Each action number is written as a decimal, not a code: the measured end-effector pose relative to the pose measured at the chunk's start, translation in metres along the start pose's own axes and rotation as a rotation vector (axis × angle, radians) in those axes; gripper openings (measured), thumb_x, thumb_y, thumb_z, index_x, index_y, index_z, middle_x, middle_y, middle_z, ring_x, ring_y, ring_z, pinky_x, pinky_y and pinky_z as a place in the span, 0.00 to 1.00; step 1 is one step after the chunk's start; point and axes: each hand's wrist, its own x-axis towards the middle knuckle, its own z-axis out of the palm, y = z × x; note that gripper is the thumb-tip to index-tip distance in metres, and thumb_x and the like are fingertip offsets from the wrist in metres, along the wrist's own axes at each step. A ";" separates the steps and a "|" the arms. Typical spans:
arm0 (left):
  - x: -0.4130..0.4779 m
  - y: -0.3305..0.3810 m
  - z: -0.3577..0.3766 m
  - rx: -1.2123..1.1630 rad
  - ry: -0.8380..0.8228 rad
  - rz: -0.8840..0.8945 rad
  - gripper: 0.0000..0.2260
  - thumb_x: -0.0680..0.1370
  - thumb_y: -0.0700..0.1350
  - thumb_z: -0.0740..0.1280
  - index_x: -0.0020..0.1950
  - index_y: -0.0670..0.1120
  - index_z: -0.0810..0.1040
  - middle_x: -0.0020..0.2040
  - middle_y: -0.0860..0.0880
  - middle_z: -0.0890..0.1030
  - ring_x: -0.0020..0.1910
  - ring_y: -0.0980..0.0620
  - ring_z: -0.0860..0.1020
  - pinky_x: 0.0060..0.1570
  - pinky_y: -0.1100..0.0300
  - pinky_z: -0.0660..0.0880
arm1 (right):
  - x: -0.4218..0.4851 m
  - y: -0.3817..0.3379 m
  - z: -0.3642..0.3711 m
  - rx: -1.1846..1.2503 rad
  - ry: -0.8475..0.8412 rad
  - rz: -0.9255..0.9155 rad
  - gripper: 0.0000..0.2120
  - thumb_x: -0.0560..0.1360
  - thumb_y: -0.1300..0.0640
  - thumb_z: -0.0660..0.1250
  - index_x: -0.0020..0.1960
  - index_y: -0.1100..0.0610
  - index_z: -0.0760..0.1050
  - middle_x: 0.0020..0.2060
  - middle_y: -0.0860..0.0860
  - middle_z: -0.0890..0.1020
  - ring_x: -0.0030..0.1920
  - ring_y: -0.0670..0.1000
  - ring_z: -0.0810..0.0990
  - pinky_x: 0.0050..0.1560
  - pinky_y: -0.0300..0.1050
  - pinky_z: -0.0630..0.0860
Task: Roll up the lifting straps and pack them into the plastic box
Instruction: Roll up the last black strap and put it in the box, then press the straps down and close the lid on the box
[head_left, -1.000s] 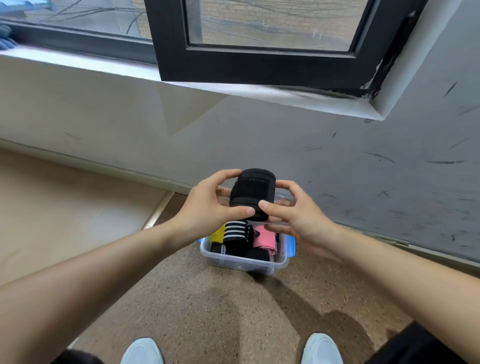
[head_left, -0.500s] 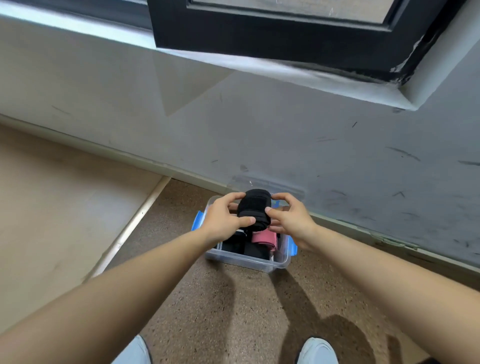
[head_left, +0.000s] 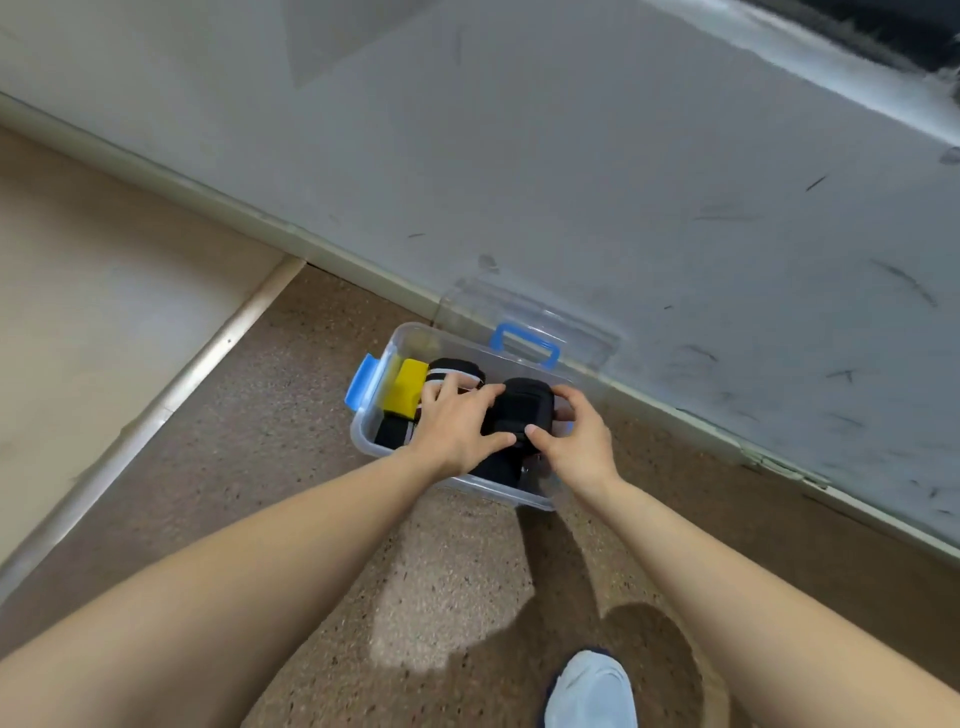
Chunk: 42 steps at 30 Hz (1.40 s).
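I see my left hand (head_left: 454, 427) and right hand (head_left: 576, 441) gripping the rolled black strap (head_left: 521, 410) inside the clear plastic box (head_left: 363, 441).

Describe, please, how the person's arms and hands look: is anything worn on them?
Both arms are bare as far as the picture shows: there is no sleeve on the left forearm or the right forearm. The left hand and the right hand wear no gloves. No watch, bracelet or ring is visible on the wrists or fingers.
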 end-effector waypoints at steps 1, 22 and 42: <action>0.002 -0.001 0.003 0.027 0.016 0.005 0.32 0.77 0.64 0.67 0.78 0.54 0.65 0.68 0.52 0.78 0.75 0.48 0.62 0.68 0.48 0.58 | 0.004 0.002 0.003 -0.061 0.015 -0.025 0.27 0.73 0.57 0.76 0.69 0.46 0.71 0.56 0.46 0.79 0.57 0.53 0.81 0.57 0.58 0.81; -0.044 -0.053 -0.015 0.424 0.128 0.152 0.25 0.78 0.60 0.56 0.66 0.50 0.81 0.75 0.46 0.74 0.71 0.41 0.74 0.67 0.46 0.73 | 0.028 0.000 0.031 -1.027 -0.358 -0.522 0.32 0.83 0.37 0.53 0.83 0.45 0.48 0.83 0.48 0.47 0.82 0.56 0.47 0.80 0.55 0.52; -0.044 -0.050 -0.014 0.293 0.035 0.103 0.24 0.82 0.60 0.59 0.78 0.56 0.69 0.83 0.56 0.57 0.82 0.49 0.57 0.69 0.49 0.71 | 0.019 0.017 0.012 -0.813 -0.381 -0.585 0.31 0.80 0.40 0.59 0.81 0.47 0.61 0.82 0.50 0.57 0.81 0.52 0.54 0.80 0.55 0.57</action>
